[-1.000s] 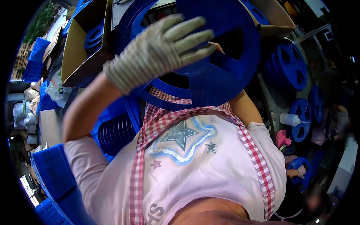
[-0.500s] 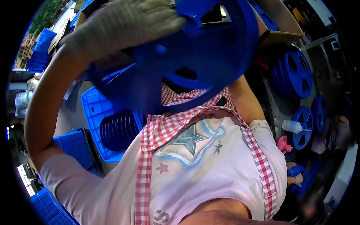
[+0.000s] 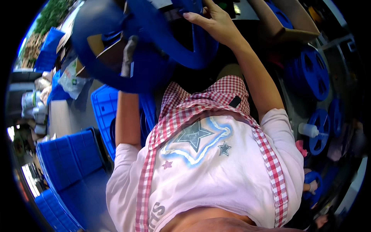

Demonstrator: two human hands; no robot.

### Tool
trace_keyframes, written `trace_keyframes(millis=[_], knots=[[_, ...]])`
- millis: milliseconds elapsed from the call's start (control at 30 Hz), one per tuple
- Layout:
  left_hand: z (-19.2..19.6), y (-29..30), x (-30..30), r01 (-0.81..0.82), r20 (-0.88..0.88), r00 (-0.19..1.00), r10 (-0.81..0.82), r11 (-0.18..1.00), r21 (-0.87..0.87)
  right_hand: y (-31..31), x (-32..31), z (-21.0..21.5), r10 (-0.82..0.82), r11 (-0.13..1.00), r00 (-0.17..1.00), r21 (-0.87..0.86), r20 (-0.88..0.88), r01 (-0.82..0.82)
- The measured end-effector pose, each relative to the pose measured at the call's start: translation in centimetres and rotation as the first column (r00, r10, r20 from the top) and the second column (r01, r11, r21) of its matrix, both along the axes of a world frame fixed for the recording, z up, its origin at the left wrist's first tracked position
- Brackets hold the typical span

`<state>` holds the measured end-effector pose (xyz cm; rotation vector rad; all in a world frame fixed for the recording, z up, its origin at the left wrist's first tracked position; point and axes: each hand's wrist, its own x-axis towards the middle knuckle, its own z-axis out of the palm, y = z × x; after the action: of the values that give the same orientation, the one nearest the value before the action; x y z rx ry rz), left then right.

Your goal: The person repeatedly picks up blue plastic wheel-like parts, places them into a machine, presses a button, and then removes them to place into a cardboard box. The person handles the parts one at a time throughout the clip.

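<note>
A large blue plastic reel (image 3: 201,52), with a round flange and wide openings, is held up in front of me at the top of the view. My bare right hand (image 3: 216,23) grips it near the middle, its thumb on the blue plastic and its fingers partly out of view. To the left is another blue flange (image 3: 87,48); I cannot tell whether it belongs to the same reel. Through an opening in this flange shows part of my gloved left hand (image 3: 128,58). The flange hides its fingers.
Blue crates (image 3: 69,156) stand to my left, and a blue bin (image 3: 102,112) beside me holds dark discs. An open cardboard box (image 3: 297,34) sits at the upper right. Stacked blue reels (image 3: 309,73) stand below it. Another person's hand (image 3: 312,186) is at the lower right.
My left hand has come down from above the blue plastic to behind the left flange. The blue parts have shifted left and turned. My right hand, hidden before, now shows on the reel.
</note>
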<state>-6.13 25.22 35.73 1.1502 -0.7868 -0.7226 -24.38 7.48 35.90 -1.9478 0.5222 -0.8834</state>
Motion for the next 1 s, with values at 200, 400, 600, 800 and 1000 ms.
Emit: trace_keyframes(millis=[200, 400, 600, 800, 1000], knots=[[-1.5, -1.2, -4.0, 0.058, -0.218, 0.974, -0.063, 0.998, -0.029, 3.6, 1.7, -0.8, 0.209, 0.919, 0.976, 0.327, 0.068, -0.220], [-2.1, -1.5, -5.5, 0.077, -0.276, 0.958, -0.083, 0.997, -0.032, 4.2, 1.7, -1.0, 0.183, 0.916, 0.975, 0.338, 0.128, -0.216], [-2.6, -2.4, -6.1, 0.106, -0.262, 0.959, -0.105, 0.994, -0.008, 3.5, 1.6, -2.3, 0.159, 0.897, 0.973, 0.387, 0.169, -0.214], [-4.9, -3.1, -4.5, 0.112, 0.256, 0.960, -0.113, 0.994, 0.020, 3.4, 1.0, -2.0, 0.151, 0.896, 0.980, 0.401, 0.127, -0.190], [-7.5, -4.0, -3.1, 0.041, 0.753, 0.658, 0.011, 0.998, -0.051, 2.8, 1.1, -3.6, 0.225, 0.876, 0.958, 0.393, 0.176, -0.278]])
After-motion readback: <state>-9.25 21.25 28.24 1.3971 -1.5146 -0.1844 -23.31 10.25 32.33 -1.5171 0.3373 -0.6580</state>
